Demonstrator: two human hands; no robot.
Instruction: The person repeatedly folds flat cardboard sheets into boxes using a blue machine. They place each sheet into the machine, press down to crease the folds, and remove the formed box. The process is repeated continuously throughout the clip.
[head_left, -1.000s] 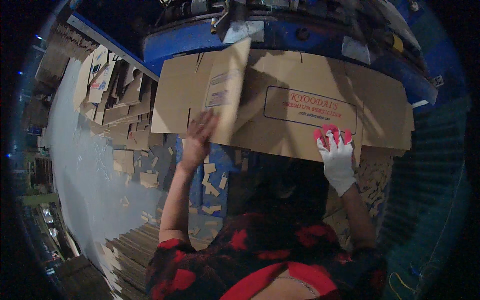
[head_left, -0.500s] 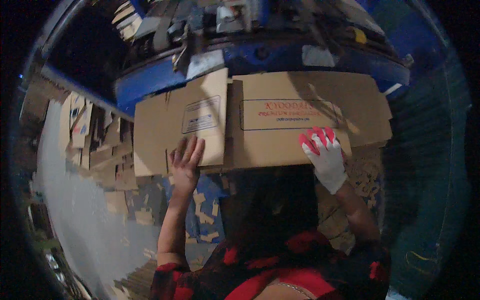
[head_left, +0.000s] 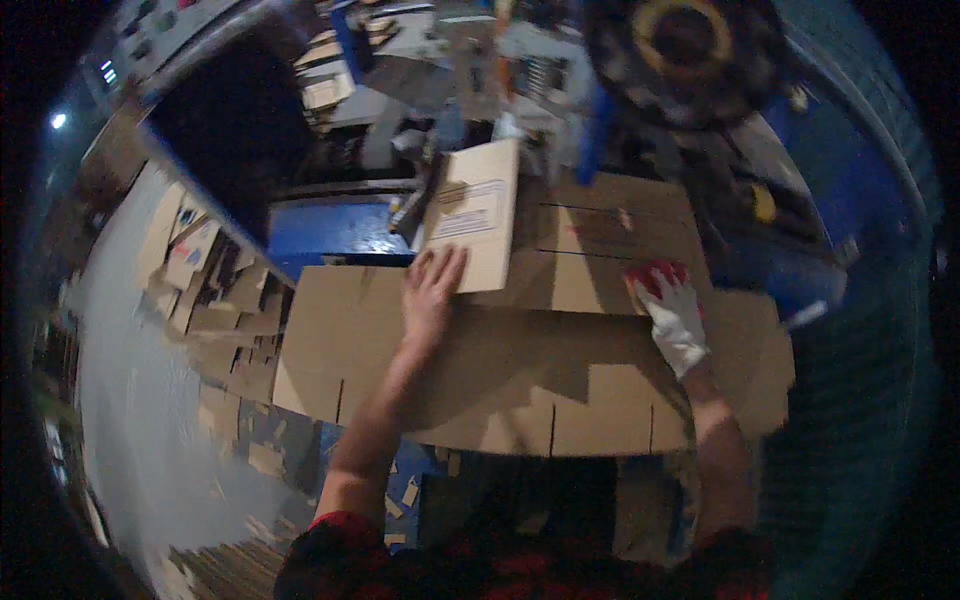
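Note:
A brown flattened cardboard box (head_left: 600, 285) with printed panels reaches forward into the machine. Its left part is a pale panel (head_left: 490, 250) folded up and tilted. My bare left hand (head_left: 435, 290) grips that panel's near edge, fingers on top and thumb hidden. At the right end of the same box, my right hand (head_left: 672, 310), in a white glove with red fingertips, is closed over the near edge; its thumb is not clearly seen. Beneath lies another flat cardboard sheet (head_left: 480, 370) with slots cut along its near edge.
A blue machine bed (head_left: 345, 232) spans the front, with metal parts behind it. A dark round wheel (head_left: 685, 45) hangs at the upper right. Stacked cardboard pieces (head_left: 220, 300) stand on the left; scraps (head_left: 268, 460) litter the floor.
Both hands have moved forward with the upper box, sliding it toward the machine and uncovering the sheet below. The view has tilted up, showing the wheel.

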